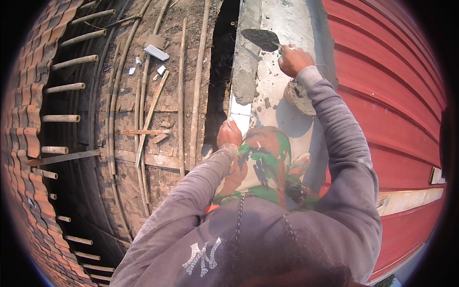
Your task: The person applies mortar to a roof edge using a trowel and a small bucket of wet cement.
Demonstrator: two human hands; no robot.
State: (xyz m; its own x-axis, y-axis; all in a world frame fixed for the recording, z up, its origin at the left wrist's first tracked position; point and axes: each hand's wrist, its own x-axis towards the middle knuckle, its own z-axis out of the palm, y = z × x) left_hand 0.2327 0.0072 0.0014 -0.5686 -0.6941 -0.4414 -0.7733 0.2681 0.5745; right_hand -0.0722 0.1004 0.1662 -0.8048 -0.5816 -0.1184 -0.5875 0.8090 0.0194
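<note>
My right hand [295, 60] is closed round the handle of a trowel [258, 38]. Its dark, mortar-smeared blade points left, over the top of the wall. Wet grey mortar [245, 81] runs along the wall's left edge, below the blade. Nearer me, the mortar ends at a bare white block [239, 114]. At that block's left edge my left hand [230, 133] is curled closed; what its fingers grip, if anything, is hidden. Beside my right wrist stands a round mortar container [297, 98], partly covered by the sleeve.
Left of the wall is a dark gap [221, 71], then a lower surface with bamboo poles [199, 81], wood strips [152, 117] and white block pieces [157, 52]. Clay roof tiles [28, 110] edge the far left. Red metal roofing [382, 91] slopes along the right.
</note>
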